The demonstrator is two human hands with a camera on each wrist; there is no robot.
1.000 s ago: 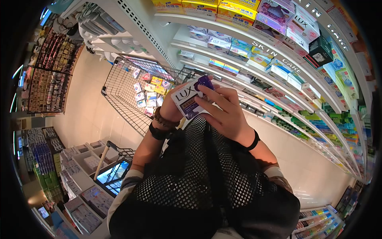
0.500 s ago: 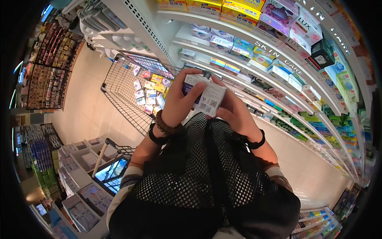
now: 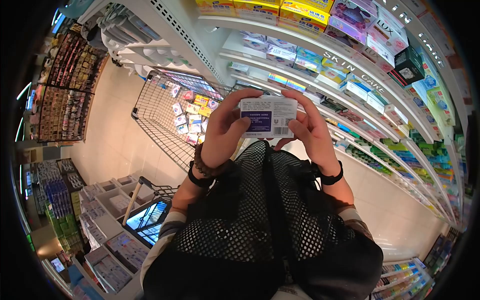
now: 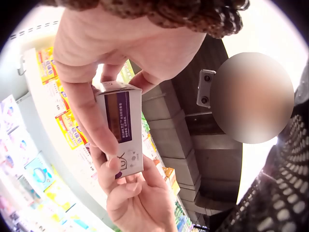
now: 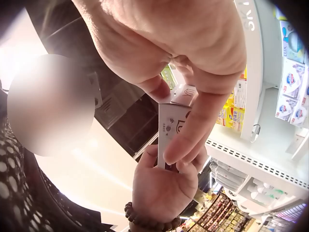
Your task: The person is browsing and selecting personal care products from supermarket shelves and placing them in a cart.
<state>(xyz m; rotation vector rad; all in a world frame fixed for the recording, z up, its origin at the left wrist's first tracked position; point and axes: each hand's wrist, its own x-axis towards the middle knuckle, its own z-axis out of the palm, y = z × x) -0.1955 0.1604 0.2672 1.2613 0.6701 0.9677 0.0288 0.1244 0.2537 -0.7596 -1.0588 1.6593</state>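
Observation:
A white and purple LUX soap box (image 3: pixel 268 112) is held level in front of the chest, its printed back with the barcode facing up. My left hand (image 3: pixel 222 132) grips its left end, thumb on the printed face. On the other end my right hand (image 3: pixel 317 135) has its thumb near the barcode and fingers bent around the far edge. From below, the left wrist view has the soap box (image 4: pixel 126 130) with its LUX front partly covered by fingers. In the right wrist view, the box (image 5: pixel 169 125) sits between both hands.
A wire shopping cart (image 3: pixel 165 107) with several soap boxes (image 3: pixel 192 117) inside stands ahead to the left. Shelves (image 3: pixel 300 30) of boxed soaps rise ahead and along the right. A screen (image 3: pixel 146 220) is mounted near the cart handle, beside low display bins (image 3: pixel 120 245).
The soap box has turned over from its LUX front to its printed back, then levelled and squared up. The left hand has shifted from behind the box to its left end.

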